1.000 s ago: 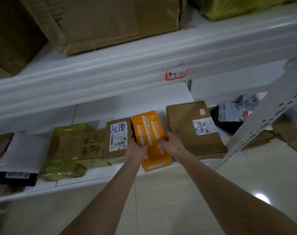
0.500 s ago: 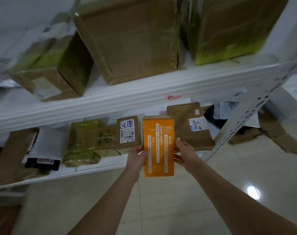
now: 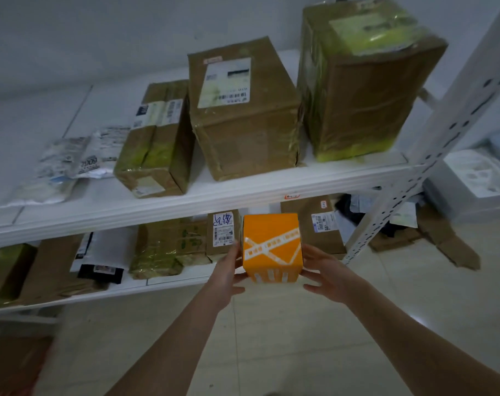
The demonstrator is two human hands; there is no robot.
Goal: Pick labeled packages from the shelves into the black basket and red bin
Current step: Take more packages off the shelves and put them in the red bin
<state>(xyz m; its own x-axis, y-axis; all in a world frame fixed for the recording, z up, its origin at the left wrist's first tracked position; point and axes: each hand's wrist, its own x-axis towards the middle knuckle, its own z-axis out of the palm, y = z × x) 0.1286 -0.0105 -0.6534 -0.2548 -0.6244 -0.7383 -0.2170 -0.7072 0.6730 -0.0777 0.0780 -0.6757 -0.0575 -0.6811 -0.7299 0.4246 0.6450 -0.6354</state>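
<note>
I hold an orange box (image 3: 271, 247) with white tape strips in front of the lower shelf (image 3: 168, 281), lifted clear of it. My left hand (image 3: 227, 277) grips its left side and my right hand (image 3: 324, 274) grips its right side. An end face with crossed tape faces me. Behind it on the lower shelf stand a small brown labeled box (image 3: 223, 232) and a larger brown labeled box (image 3: 317, 224). No black basket or red bin is in view.
The upper shelf (image 3: 243, 192) carries three big taped cardboard boxes (image 3: 243, 115) and white mailer bags (image 3: 71, 167). More parcels and a black-and-white bag (image 3: 100, 258) line the lower shelf. A white perforated upright (image 3: 431, 155) stands right. Flattened cardboard (image 3: 443, 238) lies on the tiled floor.
The orange box came off the lower shelf, rose between both hands and turned so its end face points at me. The view tilted up, revealing the upper shelf.
</note>
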